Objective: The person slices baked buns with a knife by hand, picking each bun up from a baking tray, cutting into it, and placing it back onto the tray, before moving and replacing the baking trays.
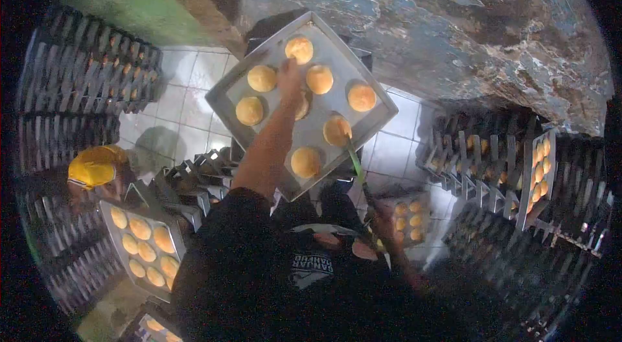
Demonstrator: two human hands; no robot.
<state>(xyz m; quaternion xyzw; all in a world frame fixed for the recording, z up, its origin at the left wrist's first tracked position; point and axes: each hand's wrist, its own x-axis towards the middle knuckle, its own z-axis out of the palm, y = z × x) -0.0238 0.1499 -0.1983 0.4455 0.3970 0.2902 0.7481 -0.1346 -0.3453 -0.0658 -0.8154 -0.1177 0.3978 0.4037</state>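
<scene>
The left hand (291, 75) is reaching to the round, golden upper bun (299, 49), its blurred fingers leaving their spread unclear, while its wrist is partly covering the middle bun (302, 107) on the smooth metal tray (227, 92) at upper centre. Dim at lower right of centre, the right hand (383, 222) is gripping a slender green-and-dark tool (356, 162), its indistinct tip overlapping the lower-right bun (335, 129).
</scene>
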